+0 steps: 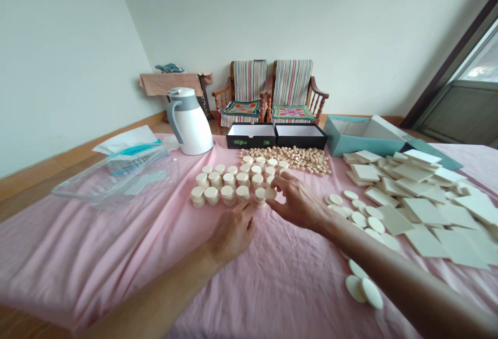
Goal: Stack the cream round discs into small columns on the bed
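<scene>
Several short stacks of pale round wooden discs [211, 194] stand in rows on the pink cloth [272, 271]. Between thumb and fingers of my right hand [298, 201] is one wooden disc [271, 193], tilted over the right end of the front row. My left hand [232, 230] rests on the cloth with its fingers bent, its fingertips at the foot of a front-row stack; whether they grip anything is hidden. Loose discs [358, 219] lie scattered right of my right forearm.
Small wooden beads [295, 158] lie behind the stacks, before two black boxes [251, 137]. Square wooden tiles [424, 210] are heaped at the right, near a teal box [350, 139]. A white jug [192, 126] and a clear plastic tray [112, 181] stand at the left.
</scene>
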The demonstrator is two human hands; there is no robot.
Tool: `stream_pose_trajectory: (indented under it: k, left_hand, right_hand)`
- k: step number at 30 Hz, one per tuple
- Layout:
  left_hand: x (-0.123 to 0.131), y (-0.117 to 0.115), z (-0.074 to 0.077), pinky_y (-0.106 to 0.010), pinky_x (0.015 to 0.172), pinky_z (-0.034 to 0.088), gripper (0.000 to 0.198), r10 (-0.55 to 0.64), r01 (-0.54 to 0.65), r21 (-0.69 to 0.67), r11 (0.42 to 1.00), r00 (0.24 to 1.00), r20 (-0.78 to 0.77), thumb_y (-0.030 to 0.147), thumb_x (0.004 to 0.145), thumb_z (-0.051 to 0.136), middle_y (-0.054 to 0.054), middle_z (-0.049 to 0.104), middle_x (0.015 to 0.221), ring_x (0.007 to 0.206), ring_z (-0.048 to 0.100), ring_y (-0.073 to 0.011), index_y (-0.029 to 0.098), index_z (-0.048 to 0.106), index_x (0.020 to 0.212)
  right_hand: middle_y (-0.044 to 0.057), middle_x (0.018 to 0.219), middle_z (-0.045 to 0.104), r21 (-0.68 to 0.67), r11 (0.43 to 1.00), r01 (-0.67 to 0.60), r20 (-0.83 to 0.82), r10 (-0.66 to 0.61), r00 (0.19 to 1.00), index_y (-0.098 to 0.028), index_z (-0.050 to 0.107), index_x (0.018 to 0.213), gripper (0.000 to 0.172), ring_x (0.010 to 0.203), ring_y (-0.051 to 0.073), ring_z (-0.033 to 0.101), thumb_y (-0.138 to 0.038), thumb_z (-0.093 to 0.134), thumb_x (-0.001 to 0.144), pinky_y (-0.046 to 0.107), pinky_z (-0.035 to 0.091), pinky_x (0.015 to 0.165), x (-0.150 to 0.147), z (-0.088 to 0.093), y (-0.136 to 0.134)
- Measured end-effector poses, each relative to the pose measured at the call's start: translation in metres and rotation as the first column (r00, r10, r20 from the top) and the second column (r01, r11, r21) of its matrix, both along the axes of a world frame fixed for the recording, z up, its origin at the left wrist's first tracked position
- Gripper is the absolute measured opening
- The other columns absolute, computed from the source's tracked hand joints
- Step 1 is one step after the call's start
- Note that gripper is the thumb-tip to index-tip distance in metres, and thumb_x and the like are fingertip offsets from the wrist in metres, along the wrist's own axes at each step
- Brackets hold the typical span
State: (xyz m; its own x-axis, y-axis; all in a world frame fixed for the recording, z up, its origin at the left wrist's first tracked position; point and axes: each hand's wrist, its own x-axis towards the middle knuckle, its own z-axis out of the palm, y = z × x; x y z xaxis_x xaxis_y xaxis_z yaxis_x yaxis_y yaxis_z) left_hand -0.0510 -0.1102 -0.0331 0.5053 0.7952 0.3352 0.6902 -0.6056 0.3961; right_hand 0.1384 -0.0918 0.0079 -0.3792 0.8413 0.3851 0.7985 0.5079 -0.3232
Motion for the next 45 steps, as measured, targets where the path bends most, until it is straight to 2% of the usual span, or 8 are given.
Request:
stream_pose_trajectory:
  k: [5,10,15,18,22,28,36,45]
  left_hand:
    - [0.0,-0.001,0.001,-0.029,0.084,0.049,0.04,-0.015,0.015,-0.006,1.0,1.0,0.009,0.006,0.08,0.042,-0.004,0.06,0.11,0.098,0.057,-0.0177,0.024,0.059,0.111]
    - [0.0,-0.001,-0.001,-0.03,0.088,0.047,0.041,-0.01,0.01,-0.006,1.0,1.0,0.011,0.005,0.078,0.043,-0.004,0.061,0.11,0.102,0.056,-0.0179,0.024,0.058,0.112]
    - [-0.001,0.001,-0.002,-0.029,0.085,0.048,0.037,-0.005,0.005,-0.019,1.0,1.0,-0.002,0.005,0.077,0.044,-0.005,0.062,0.102,0.095,0.058,-0.0175,0.021,0.059,0.108]
    - [0.0,0.002,-0.004,-0.03,0.086,0.048,0.037,-0.004,0.004,-0.013,1.0,1.0,-0.002,0.006,0.078,0.044,-0.005,0.062,0.102,0.095,0.059,-0.0177,0.02,0.059,0.108]
    - [0.0,0.004,-0.005,-0.03,0.087,0.047,0.038,0.008,-0.008,-0.001,1.0,1.0,-0.014,0.006,0.077,0.044,-0.005,0.062,0.103,0.096,0.058,-0.018,0.02,0.059,0.109]
    - [0.001,0.004,-0.006,-0.028,0.085,0.048,0.039,0.018,-0.018,0.027,0.999,1.0,-0.014,0.005,0.077,0.044,-0.004,0.063,0.103,0.095,0.059,-0.0174,0.02,0.059,0.109]
    - [0.002,0.004,-0.007,-0.03,0.085,0.048,0.04,0.027,-0.027,0.016,1.0,0.999,-0.017,0.005,0.077,0.043,-0.005,0.062,0.103,0.096,0.059,-0.0178,0.021,0.059,0.11]
    - [-0.001,0.004,-0.005,-0.03,0.084,0.048,0.034,-0.01,0.01,0.001,1.0,1.0,0.011,0.007,0.078,0.045,-0.005,0.063,0.099,0.093,0.059,-0.0178,0.02,0.06,0.106]
  right_hand:
    - [0.007,0.085,0.055,0.013,1.0,0.027,0.028,-0.027,0.999,-0.016,0.055,0.085,0.019,0.074,0.016,0.05,-0.034,0.056,0.079,0.026,0.037,0.064,-0.021,-0.002,0.012]
    - [0.005,0.081,0.056,0.019,1.0,0.02,-0.009,-0.019,1.0,-0.017,0.057,0.082,0.016,0.073,0.015,0.051,-0.033,0.055,0.081,0.025,0.037,0.064,-0.014,0.005,0.009]
    - [0.004,0.077,0.059,-0.011,0.992,0.127,0.012,-0.127,0.992,-0.017,0.06,0.082,0.014,0.064,0.012,0.051,-0.028,0.052,0.081,0.024,0.036,0.059,0.031,0.021,-0.003]
    - [0.004,0.074,0.062,-0.146,0.973,0.177,0.15,-0.155,0.976,-0.017,0.062,0.082,0.012,0.066,0.014,0.055,-0.024,0.054,0.077,0.024,0.038,0.06,0.068,0.022,-0.012]
    - [0.007,0.085,0.064,-0.271,0.943,0.19,0.315,-0.1,0.944,-0.016,0.064,0.09,0.021,0.076,0.017,0.059,-0.013,0.055,0.071,0.026,0.041,0.067,0.111,0.008,-0.025]
    - [0.008,0.086,0.062,-0.198,0.953,0.228,0.348,-0.149,0.925,-0.016,0.063,0.092,0.022,0.084,0.02,0.058,-0.013,0.056,0.071,0.027,0.04,0.071,0.135,-0.016,-0.032]
    - [0.006,0.08,0.058,-0.188,0.956,0.226,0.259,-0.174,0.95,-0.016,0.06,0.087,0.017,0.074,0.016,0.055,-0.014,0.051,0.072,0.025,0.036,0.065,0.123,-0.02,-0.029]
    - [0.006,0.085,0.056,-0.149,0.987,0.054,0.068,-0.044,0.997,-0.016,0.052,0.091,0.018,0.07,0.014,0.053,-0.015,0.051,0.073,0.024,0.036,0.062,0.038,-0.012,-0.017]
